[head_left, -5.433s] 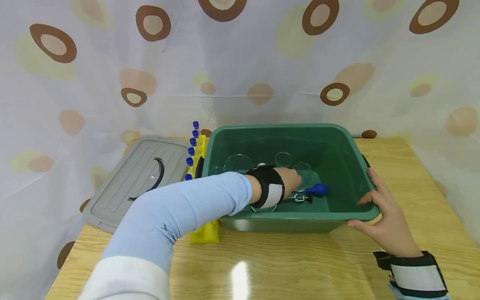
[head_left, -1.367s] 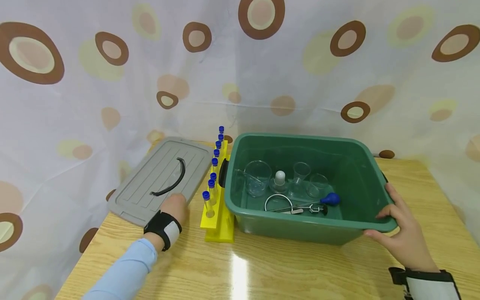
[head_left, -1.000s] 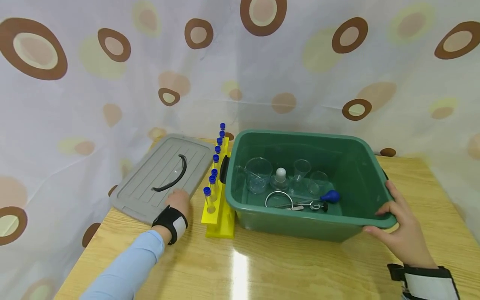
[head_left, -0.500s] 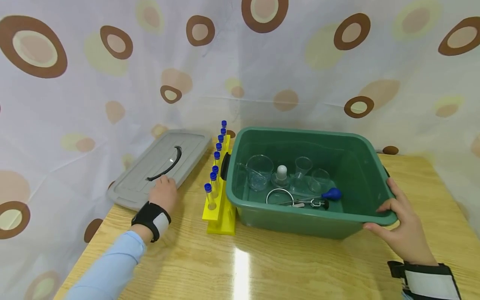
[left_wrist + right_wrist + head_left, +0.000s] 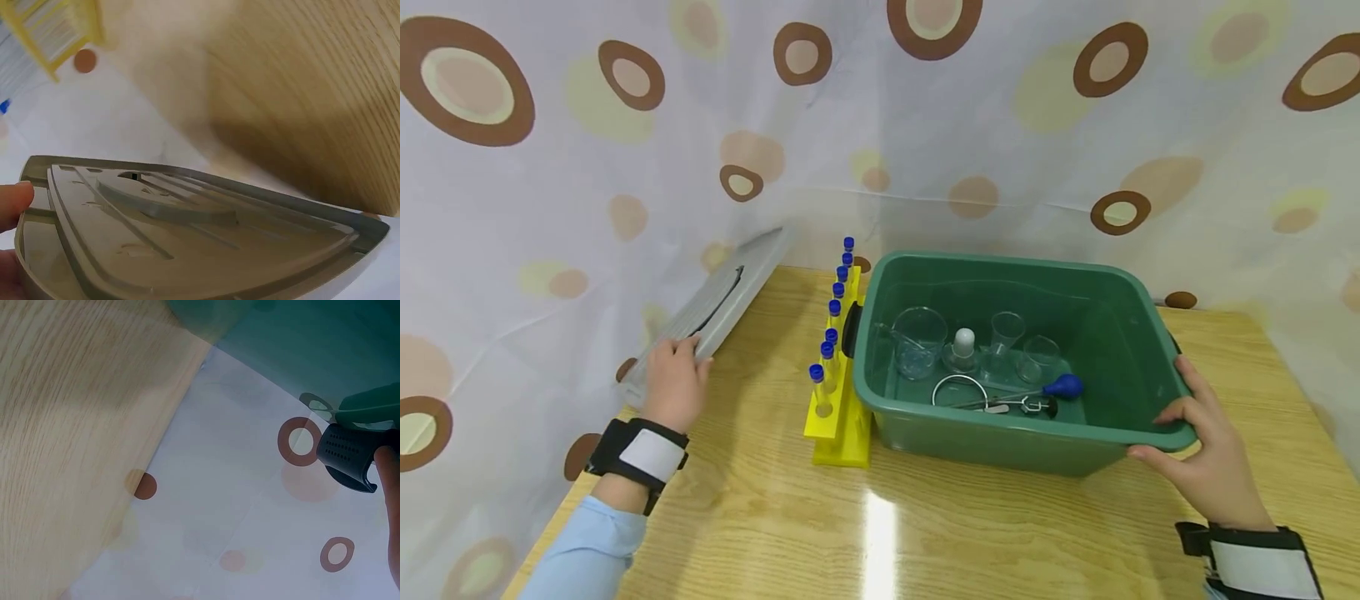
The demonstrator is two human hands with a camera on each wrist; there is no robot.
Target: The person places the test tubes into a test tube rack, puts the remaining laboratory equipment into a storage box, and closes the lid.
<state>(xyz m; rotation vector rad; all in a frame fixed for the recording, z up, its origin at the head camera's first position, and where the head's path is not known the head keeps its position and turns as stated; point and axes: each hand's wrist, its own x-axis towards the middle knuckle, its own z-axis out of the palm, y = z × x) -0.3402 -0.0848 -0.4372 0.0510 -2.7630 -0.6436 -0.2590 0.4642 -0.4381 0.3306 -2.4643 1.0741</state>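
My left hand point(image 5: 673, 383) grips the near edge of a grey lid point(image 5: 748, 287), which is tipped up steeply at the left of the table. In the left wrist view, fingertips point(image 5: 14, 203) hold that edge, and the face of the lid point(image 5: 187, 247) shows its arched handle. My right hand point(image 5: 1202, 446) holds the front right corner of a green storage bin point(image 5: 1000, 262), thumb on the front and fingers at the side rim. In the right wrist view, one finger touches the bin's black side latch point(image 5: 350, 453).
Inside the bin are a glass beaker point(image 5: 919, 342), a white-capped glass lamp point(image 5: 963, 343), small glass vessels, a metal ring point(image 5: 936, 392), a clamp point(image 5: 1033, 406) and a blue rubber bulb point(image 5: 1063, 386). A yellow rack point(image 5: 842, 454) with several blue-capped tubes stands against the bin's left side.
My left hand came out of the bin, went to the lid, took its near edge and tilted it up and leftward. My right hand stayed on the bin corner.
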